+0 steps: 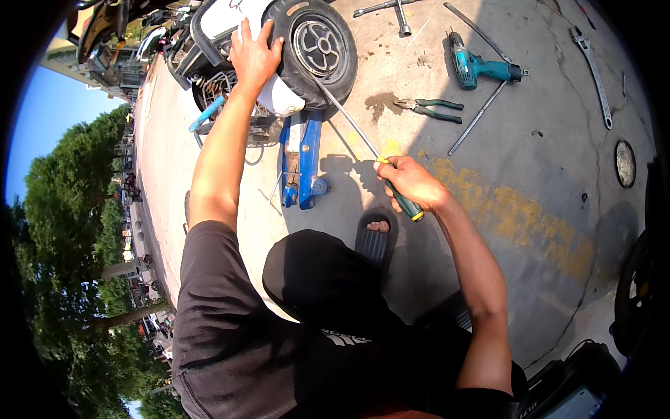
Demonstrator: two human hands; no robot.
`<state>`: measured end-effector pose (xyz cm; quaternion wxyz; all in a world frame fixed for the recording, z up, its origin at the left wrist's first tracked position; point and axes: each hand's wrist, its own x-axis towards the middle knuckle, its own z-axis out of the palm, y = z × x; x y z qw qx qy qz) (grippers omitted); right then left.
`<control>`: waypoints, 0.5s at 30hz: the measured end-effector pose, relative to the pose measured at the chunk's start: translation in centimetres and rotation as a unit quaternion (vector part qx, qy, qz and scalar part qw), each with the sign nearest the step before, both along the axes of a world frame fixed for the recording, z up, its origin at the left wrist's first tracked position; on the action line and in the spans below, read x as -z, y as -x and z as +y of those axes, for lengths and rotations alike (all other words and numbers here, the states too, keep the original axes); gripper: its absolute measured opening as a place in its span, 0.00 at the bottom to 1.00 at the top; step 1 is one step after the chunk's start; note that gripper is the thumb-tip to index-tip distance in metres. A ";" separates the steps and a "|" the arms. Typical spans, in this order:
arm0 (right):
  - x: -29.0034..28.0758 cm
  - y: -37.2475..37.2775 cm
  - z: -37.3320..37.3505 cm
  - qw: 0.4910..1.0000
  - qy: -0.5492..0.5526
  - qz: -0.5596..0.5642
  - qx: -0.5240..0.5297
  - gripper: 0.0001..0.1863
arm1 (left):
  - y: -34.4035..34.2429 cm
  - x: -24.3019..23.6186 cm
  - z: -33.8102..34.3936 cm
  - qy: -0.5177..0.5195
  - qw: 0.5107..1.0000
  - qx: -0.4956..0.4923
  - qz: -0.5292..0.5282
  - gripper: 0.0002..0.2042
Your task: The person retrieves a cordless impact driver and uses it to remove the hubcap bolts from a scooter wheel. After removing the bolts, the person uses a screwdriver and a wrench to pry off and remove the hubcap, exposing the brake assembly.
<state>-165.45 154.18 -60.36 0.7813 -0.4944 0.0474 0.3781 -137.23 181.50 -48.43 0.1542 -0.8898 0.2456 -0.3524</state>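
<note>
My right hand [414, 183] is wrapped round the green and yellow handle of a long screwdriver [354, 128]. The shaft slants up and left, and its tip meets the tyre near the rim of a small wheel [315, 43]. Against the left side of the tyre lies my left hand [254, 56], fingers spread, between it and the white body panel [230, 15] of the vehicle. A blue floor jack [301, 162] stands below the wheel; where it bears on the vehicle is hidden.
On the concrete to the right lie pliers [436, 109], a teal cordless drill [477, 64], metal bars [478, 117], an adjustable wrench [593, 77] and a round lid-like disc [625, 163]. A cross-shaped lug wrench [403, 19] lies at the far edge. My sandalled foot [374, 236] is near the jack.
</note>
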 end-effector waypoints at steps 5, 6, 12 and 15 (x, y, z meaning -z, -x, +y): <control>0.1 1.0 -1.5 1.000 -0.001 0.010 0.022 0.16 | 1.1 -1.3 -1.3 -0.127 0.991 -0.042 0.003 0.24; 0.2 1.5 -1.5 0.999 -0.015 0.016 0.025 0.16 | 1.4 -1.6 -1.5 -0.184 0.982 -0.043 -0.016 0.24; -0.6 1.4 -1.0 0.999 -0.013 0.008 0.041 0.16 | 2.3 -1.5 -2.1 -0.269 0.961 -0.051 0.031 0.24; -0.5 1.0 -0.7 0.999 -0.024 0.008 0.048 0.16 | 1.9 -1.8 -2.0 -0.279 0.957 -0.060 0.051 0.27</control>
